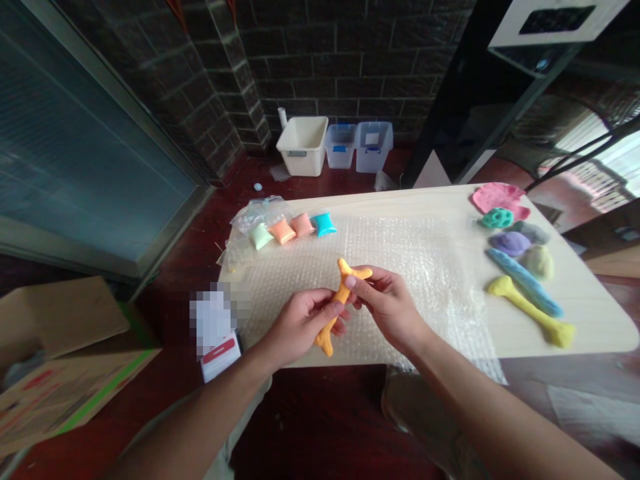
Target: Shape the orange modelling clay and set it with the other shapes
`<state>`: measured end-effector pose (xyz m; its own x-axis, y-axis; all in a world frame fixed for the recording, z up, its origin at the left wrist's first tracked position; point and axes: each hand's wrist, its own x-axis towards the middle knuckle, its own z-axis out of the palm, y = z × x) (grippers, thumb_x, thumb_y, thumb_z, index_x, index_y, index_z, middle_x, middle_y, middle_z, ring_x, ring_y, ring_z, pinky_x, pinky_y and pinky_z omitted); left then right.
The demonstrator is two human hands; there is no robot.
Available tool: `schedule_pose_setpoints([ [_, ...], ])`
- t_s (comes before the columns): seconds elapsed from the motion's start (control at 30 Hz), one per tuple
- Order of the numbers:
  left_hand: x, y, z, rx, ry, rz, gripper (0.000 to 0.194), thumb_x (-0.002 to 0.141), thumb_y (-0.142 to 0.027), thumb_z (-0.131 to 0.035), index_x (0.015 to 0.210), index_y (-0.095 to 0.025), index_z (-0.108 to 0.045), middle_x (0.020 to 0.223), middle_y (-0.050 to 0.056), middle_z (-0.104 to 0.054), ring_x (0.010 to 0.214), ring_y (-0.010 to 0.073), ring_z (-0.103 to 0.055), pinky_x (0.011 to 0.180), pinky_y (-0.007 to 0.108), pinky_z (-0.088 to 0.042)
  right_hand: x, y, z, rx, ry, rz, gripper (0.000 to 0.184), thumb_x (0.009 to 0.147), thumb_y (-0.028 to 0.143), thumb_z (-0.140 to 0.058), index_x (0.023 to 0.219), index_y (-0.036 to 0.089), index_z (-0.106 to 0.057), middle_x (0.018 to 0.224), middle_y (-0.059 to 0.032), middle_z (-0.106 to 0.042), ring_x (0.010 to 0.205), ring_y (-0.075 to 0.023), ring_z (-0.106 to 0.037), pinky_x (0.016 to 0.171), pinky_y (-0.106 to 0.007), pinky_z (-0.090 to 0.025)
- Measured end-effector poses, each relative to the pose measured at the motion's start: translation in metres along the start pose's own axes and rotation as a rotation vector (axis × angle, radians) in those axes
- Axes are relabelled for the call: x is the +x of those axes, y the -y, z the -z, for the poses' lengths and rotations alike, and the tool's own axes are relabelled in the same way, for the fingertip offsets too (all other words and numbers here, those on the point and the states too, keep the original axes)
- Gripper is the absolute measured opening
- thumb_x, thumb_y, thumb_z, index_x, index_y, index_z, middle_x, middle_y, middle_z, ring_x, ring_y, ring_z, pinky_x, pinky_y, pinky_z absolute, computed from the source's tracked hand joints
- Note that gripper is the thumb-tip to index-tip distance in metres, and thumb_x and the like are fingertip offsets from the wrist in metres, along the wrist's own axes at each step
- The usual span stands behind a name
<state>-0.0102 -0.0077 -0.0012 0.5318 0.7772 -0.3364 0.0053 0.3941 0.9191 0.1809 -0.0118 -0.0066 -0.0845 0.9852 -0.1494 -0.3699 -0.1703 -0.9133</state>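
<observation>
Between both hands is an orange piece of modelling clay [343, 293], a long stem with a forked upper end and a split lower end. My left hand [313, 317] is wrapped round the middle of the stem, thumb on top. Just below the fork, my right hand [383, 297] pinches the clay with its thumb in front and fingers behind. The piece is held tilted above a sheet of bubble wrap [415, 260] on the pale wooden table [610, 320]. Part of the stem is hidden by my fingers.
Small clay packets [303, 225] in green, orange, pink and blue lie at the table's back left. On the right are a yellow bone-shaped clay piece [533, 310], a blue clay roll [525, 281] and several other shapes. An open cardboard box [75, 360] stands at left; bins [305, 147] stand behind.
</observation>
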Motion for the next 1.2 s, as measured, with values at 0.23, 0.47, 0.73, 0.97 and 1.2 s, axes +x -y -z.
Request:
schedule_pose_setpoints([
  [0.23,0.000,0.003,-0.004,0.036,-0.011,-0.049,0.047,0.096,-0.056,-0.079,0.113,-0.013,-0.078,0.099,0.010,-0.078,0.073,0.0147,-0.073,0.061,0.022,-0.056,-0.002,-0.003,-0.002,0.067,0.008,-0.043,0.032,0.084,0.046,-0.093,0.074,0.019,-0.078,0.064,0.0033,-0.062,0.058,-0.0101,-0.044,0.057,-0.028,-0.034],
  [0.47,0.001,0.001,-0.007,0.026,0.005,-0.019,0.056,0.091,-0.065,-0.081,0.107,-0.011,-0.076,0.101,0.013,-0.080,0.079,0.0193,-0.077,0.064,0.025,-0.058,-0.002,-0.002,-0.001,0.094,-0.018,-0.026,0.028,0.084,0.047,-0.092,0.081,0.021,-0.082,0.071,0.0017,-0.065,0.066,-0.0129,-0.050,0.064,-0.029,-0.041],
  [0.73,-0.002,-0.003,-0.009,-0.025,0.035,-0.021,0.056,0.089,-0.064,-0.083,0.107,-0.011,-0.075,0.101,0.011,-0.079,0.079,0.0174,-0.076,0.070,0.026,-0.059,-0.004,-0.005,-0.004,0.113,0.034,-0.036,0.036,0.090,0.051,-0.087,0.075,0.020,-0.080,0.066,0.0011,-0.062,0.058,-0.0117,-0.050,0.055,-0.029,-0.039],
  [0.97,-0.002,-0.002,-0.010,-0.086,0.055,-0.005,0.054,0.092,-0.063,-0.080,0.104,-0.011,-0.071,0.094,0.011,-0.079,0.070,0.0158,-0.073,0.061,0.024,-0.056,-0.006,-0.005,-0.008,0.182,0.167,-0.090,0.033,0.090,0.051,-0.088,0.085,0.019,-0.079,0.060,0.0050,-0.056,0.048,-0.0114,-0.053,0.044,-0.026,-0.046],
  [1.2,-0.005,-0.003,-0.012,-0.048,0.070,-0.018,0.055,0.093,-0.064,-0.079,0.106,-0.012,-0.071,0.096,0.011,-0.078,0.073,0.0174,-0.074,0.062,0.025,-0.057,-0.007,-0.002,-0.007,0.189,0.153,-0.113,0.034,0.085,0.050,-0.092,0.096,0.019,-0.084,0.064,0.0032,-0.064,0.044,-0.0106,-0.054,0.041,-0.025,-0.045],
])
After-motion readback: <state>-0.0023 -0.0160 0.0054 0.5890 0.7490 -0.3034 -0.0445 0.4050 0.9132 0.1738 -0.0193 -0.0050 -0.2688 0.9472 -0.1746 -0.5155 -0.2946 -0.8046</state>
